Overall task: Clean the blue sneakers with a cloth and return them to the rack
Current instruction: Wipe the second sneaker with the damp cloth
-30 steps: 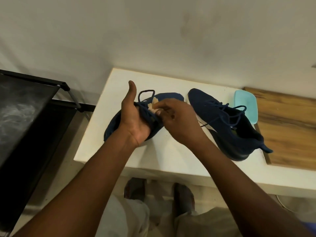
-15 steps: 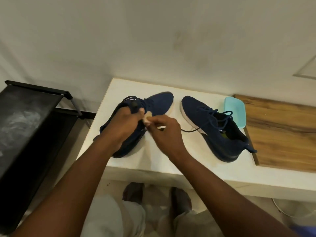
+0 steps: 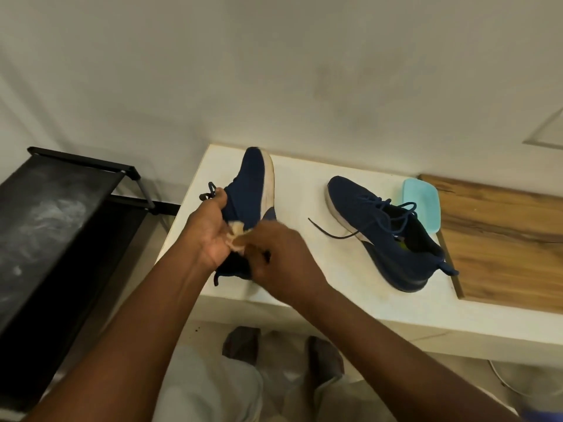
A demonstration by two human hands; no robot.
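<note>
Over the left end of the table [image 3: 365, 306], one sneaker [image 3: 253, 184] is tipped on its side, with its toe pointing away and its pale sole edge turned to the right. The left hand [image 3: 210, 236] grips it around the laces and collar, fingers curled into the fabric. The right hand [image 3: 280, 263] pinches a small tan cloth [image 3: 237, 239] against the upper, close to the left thumb; blur hides how its fingers lie. This looks like the wiping step on the first shoe, with the return not yet begun. The other sneaker [image 3: 380, 233] stands upright on the table well to the right, laces loose, just beside a teal dish [image 3: 422, 208] and a wooden board [image 3: 502, 239]. The rack [image 3: 61, 208] stands left of the table. The next move probably calls for turning the shoe to bring the grubby sole edge under the cloth while holding it firm.
</note>
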